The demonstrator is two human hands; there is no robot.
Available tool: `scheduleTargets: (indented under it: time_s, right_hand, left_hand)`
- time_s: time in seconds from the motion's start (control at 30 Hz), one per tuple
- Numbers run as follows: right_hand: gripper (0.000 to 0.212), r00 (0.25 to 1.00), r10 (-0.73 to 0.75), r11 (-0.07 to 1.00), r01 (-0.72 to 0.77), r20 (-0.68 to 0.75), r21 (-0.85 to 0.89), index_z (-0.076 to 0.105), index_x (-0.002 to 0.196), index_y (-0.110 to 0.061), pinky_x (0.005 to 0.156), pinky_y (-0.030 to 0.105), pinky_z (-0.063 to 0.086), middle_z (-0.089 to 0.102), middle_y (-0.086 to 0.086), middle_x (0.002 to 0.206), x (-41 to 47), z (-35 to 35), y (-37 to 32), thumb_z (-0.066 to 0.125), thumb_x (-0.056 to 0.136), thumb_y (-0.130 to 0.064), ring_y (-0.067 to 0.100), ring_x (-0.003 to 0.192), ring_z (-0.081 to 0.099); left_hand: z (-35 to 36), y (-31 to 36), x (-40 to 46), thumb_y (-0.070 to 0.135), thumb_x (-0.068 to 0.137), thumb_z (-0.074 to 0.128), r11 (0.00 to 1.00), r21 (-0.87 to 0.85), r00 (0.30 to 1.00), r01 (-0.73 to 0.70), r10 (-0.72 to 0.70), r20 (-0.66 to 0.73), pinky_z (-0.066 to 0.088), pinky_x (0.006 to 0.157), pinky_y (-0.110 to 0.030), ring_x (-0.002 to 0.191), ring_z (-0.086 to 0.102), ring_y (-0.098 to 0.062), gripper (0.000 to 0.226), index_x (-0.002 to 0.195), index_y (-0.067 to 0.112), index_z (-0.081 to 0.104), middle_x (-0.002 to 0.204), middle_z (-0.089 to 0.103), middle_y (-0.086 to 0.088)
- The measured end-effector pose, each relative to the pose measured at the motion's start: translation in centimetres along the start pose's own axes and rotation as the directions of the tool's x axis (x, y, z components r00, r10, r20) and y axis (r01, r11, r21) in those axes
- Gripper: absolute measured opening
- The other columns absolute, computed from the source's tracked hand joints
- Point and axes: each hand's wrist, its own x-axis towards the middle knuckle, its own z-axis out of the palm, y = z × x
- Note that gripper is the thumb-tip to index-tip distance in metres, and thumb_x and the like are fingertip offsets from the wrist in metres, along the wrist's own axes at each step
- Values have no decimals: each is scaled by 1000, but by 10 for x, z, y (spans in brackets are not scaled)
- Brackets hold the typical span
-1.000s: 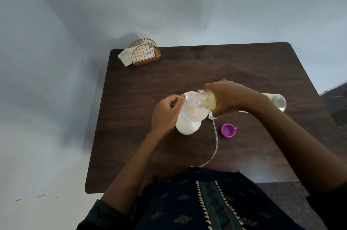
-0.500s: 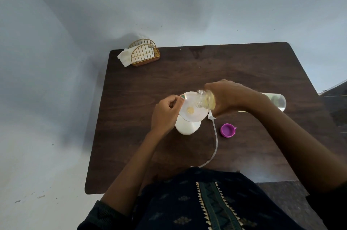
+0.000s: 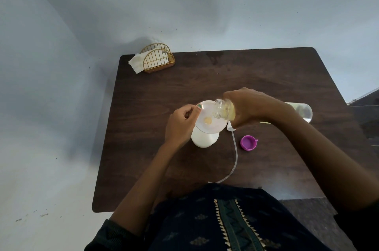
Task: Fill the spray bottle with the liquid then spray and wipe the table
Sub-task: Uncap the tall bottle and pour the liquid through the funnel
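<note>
A white spray bottle (image 3: 204, 139) stands near the middle of the dark wooden table (image 3: 266, 78), with a pale funnel (image 3: 209, 125) seated in its neck. My left hand (image 3: 180, 125) pinches the funnel's left rim. My right hand (image 3: 252, 107) grips a clear bottle of yellow liquid (image 3: 224, 111), tipped on its side with the open mouth over the funnel. A little yellow liquid pools at the funnel's centre. The spray head with its long tube (image 3: 234, 148) lies on the table right of the white bottle.
A purple cap (image 3: 248, 142) lies open side up to the right of the tube. A gold wire napkin holder with white napkins (image 3: 156, 61) stands at the far left corner. Walls close off the far and left sides.
</note>
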Motion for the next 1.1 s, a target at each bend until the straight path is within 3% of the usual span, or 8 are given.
scheduleTargets:
  time_s: [0.17,0.27,0.37,0.47,0.8,0.97,1.1]
  right_hand:
    - [46,1000,-6,1000,6,-1,-5,51,102,-19,62,25,39,54,-5,88,1,1,1,79,66,-27,17,84,53]
    - [45,1000,-11,1000,11,-2,-6,49,98,-21,61,25,38,54,-5,88,1,1,1,79,66,-28,17,84,53]
    - [48,1000,-10,1000,10,-2,-2,52,104,-18,64,28,43,54,-5,89,1,1,1,79,65,-28,17,85,54]
    - [48,1000,-10,1000,10,-1,0,53,104,-18,68,31,48,55,-4,89,1,1,1,79,65,-28,17,85,55]
    - [44,1000,-6,1000,6,1,-10,45,93,-25,60,25,41,50,-8,81,2,1,2,79,65,-27,15,80,52]
    - [49,1000,-5,1000,5,5,-10,52,104,-20,64,27,44,52,-6,86,3,0,1,80,65,-27,15,83,53]
    - [46,1000,-5,1000,5,12,-16,50,101,-21,58,22,38,50,-8,84,2,0,1,79,66,-27,15,81,51]
  left_hand:
    - [1,1,0,53,86,47,1000,8,1000,-1,1,-9,52,66,-46,75,61,-23,37,85,23,68,78,66,-4]
    - [1,1,-1,54,84,47,1000,6,1000,1,-1,-7,50,64,-43,69,58,-16,33,80,28,66,74,65,1]
    - [1,1,-1,57,83,47,1000,1,1000,1,-1,-16,48,63,-43,65,54,-11,35,79,28,66,71,64,0]
    - [1,1,-1,60,81,45,1000,7,1000,0,0,-18,50,64,-48,67,57,-19,40,80,27,66,73,64,-2]
    - [0,1,-1,64,78,43,1000,6,1000,-6,6,-4,50,65,-47,66,56,-15,44,80,28,67,72,64,-2]
    - [0,1,-1,60,81,45,1000,9,1000,1,-1,-5,52,66,-48,69,59,-18,39,82,29,67,73,65,0]
    - [-1,3,-2,62,79,45,1000,4,1000,1,-1,-4,51,66,-47,67,57,-15,40,80,29,67,72,64,-1]
